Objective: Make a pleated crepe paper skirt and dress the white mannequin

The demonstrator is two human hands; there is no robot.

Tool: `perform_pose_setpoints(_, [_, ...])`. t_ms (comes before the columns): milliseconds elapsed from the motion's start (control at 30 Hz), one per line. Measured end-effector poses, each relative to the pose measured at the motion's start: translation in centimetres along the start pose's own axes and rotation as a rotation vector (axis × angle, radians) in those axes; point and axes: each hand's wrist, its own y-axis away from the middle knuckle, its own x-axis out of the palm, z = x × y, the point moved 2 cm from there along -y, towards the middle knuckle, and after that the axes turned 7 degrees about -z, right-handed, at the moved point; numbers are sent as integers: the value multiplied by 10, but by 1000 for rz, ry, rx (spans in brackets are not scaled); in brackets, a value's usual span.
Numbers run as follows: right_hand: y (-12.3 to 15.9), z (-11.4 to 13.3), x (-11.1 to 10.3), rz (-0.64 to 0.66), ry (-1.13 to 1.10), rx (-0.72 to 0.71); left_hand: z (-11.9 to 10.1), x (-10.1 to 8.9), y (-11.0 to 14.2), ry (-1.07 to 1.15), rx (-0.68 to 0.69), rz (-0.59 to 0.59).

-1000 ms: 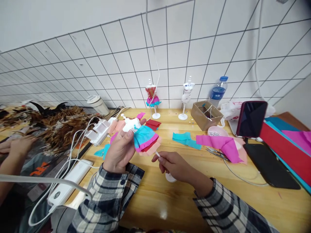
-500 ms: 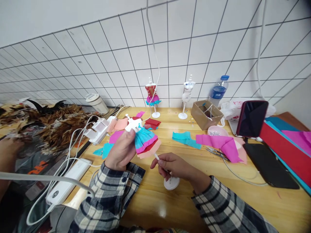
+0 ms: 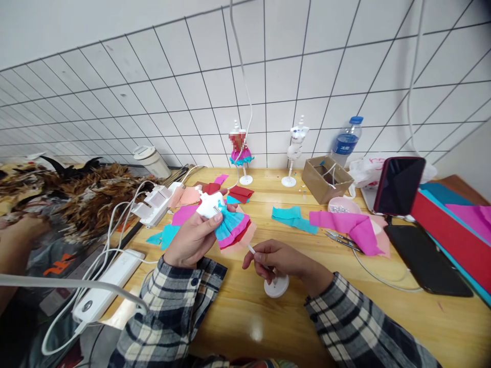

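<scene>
A small white dress-form mannequin (image 3: 209, 205) lies tilted between my hands, its neck toward the upper left. It wears a layered crepe-paper skirt (image 3: 231, 227) in blue, magenta, red and peach. My left hand (image 3: 194, 235) is closed around the torso and waist, the thumb over the front. My right hand (image 3: 276, 259) pinches the thin white stand pole below the skirt. The round white base (image 3: 276, 287) shows under that hand. Behind, a mannequin in a red top and magenta-blue skirt (image 3: 242, 156) and a bare white mannequin (image 3: 295, 148) stand upright near the wall.
Blue (image 3: 293, 219) and magenta paper strips (image 3: 345, 223), scissors (image 3: 342, 241), a cardboard box (image 3: 326, 179), a pink bowl (image 3: 344, 205) and phones (image 3: 399, 186) lie to the right. Power strips (image 3: 109, 286) with cables, brown feathers (image 3: 92, 194) and another person's hand (image 3: 23, 237) are on the left.
The mannequin has turned slightly, its base shifting right and up a little. My left thumb has moved onto the waist, and my right hand has shifted slightly right with the pole.
</scene>
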Motion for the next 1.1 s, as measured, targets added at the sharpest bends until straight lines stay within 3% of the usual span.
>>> perform_pose_setpoints(167, [3, -2, -3, 107, -71, 30, 1, -1, 3, 52, 12, 11])
perform_pose_setpoints(433, [4, -7, -4, 156, -101, 39, 5, 7, 3, 120, 65, 2])
perform_pose_setpoints(667, [3, -8, -4, 167, -78, 36, 9, 2, 2, -33, 22, -173])
perform_pose_setpoints(867, [2, -10, -6, 161, -52, 4, 10, 1, 1, -75, 26, -175])
perform_pose_setpoints(967, [1, -9, -7, 150, -20, -24, 8, 6, 3, -79, 106, -118])
perform_pose_setpoints(1100, [3, 2, -11, 42, 157, -149, 4, 14, 13, -132, 368, -97])
